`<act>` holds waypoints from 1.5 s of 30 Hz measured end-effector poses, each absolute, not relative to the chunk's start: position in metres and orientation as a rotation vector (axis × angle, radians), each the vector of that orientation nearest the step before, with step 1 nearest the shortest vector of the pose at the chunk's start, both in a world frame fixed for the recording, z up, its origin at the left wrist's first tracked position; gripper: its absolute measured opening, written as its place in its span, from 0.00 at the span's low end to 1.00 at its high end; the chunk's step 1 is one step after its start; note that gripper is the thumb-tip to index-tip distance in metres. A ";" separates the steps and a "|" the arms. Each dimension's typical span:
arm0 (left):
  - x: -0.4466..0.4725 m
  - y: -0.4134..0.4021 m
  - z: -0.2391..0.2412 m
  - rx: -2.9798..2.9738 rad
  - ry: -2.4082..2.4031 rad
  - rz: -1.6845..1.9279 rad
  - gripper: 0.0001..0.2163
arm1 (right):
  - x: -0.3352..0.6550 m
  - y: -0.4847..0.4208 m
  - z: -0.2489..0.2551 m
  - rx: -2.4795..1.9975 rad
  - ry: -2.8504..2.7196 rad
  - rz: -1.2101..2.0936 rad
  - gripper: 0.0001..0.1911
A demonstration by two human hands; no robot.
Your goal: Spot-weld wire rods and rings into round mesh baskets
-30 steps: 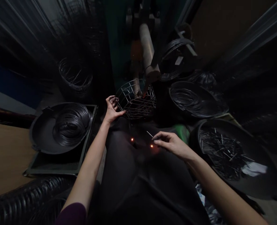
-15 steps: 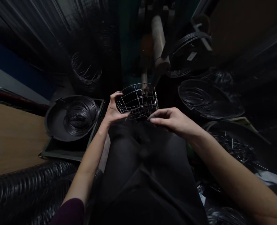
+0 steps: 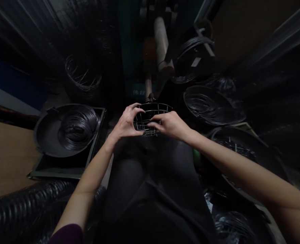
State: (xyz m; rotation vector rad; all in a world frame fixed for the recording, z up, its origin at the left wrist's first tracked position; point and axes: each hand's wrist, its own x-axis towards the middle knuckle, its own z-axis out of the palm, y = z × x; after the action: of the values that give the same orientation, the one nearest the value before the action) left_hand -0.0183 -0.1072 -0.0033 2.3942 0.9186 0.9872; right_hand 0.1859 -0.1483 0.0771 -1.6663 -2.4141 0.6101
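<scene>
A small round wire basket (image 3: 158,110) of thin shiny metal stands above my lap, in front of the machine. My left hand (image 3: 127,121) grips its left side, fingers over the upper wires and thumb at the lower ones. From the right, my right hand (image 3: 165,124) reaches over the basket. Its thumb and fingers are pinched close together by the wires near the middle; whatever lies between them is too small and dark to make out. Part of the basket's right side is hidden behind this hand.
A machine's pale cylindrical arm (image 3: 161,42) stands just beyond the basket. To the left, a dark pan (image 3: 47,137) holds coiled wire rings (image 3: 77,128). On the right are another pan of rings (image 3: 200,104) and a pan of short wire pieces (image 3: 232,145).
My right hand has moved from the basket's lower right edge in over its middle. The basket has turned and tilted in my left hand. The view has shifted slightly right.
</scene>
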 end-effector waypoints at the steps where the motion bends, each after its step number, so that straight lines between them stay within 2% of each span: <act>1: -0.015 -0.107 0.001 2.418 0.936 0.945 0.31 | 0.188 -0.152 0.074 -1.668 -2.551 0.441 0.15; 4: -0.007 -0.106 0.008 2.443 0.986 0.867 0.30 | 0.197 -0.162 0.068 -1.642 -2.869 0.137 0.17; 11: 0.011 -0.095 0.013 2.410 1.027 0.813 0.29 | 0.220 -0.154 0.063 -1.580 -2.936 -0.087 0.19; 38: 0.003 -0.083 0.010 2.370 1.002 0.831 0.30 | 0.217 -0.143 0.060 -1.515 -2.819 -0.010 0.18; 45: 0.009 -0.064 0.013 2.373 0.991 0.839 0.30 | 0.220 -0.128 0.055 -1.575 -2.778 -0.172 0.19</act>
State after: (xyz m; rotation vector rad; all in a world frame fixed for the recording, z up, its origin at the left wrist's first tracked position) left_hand 0.0093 -0.0636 0.0129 2.3728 0.9908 0.8386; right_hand 0.2199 -0.1283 0.0549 -1.5752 -2.7778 -0.1722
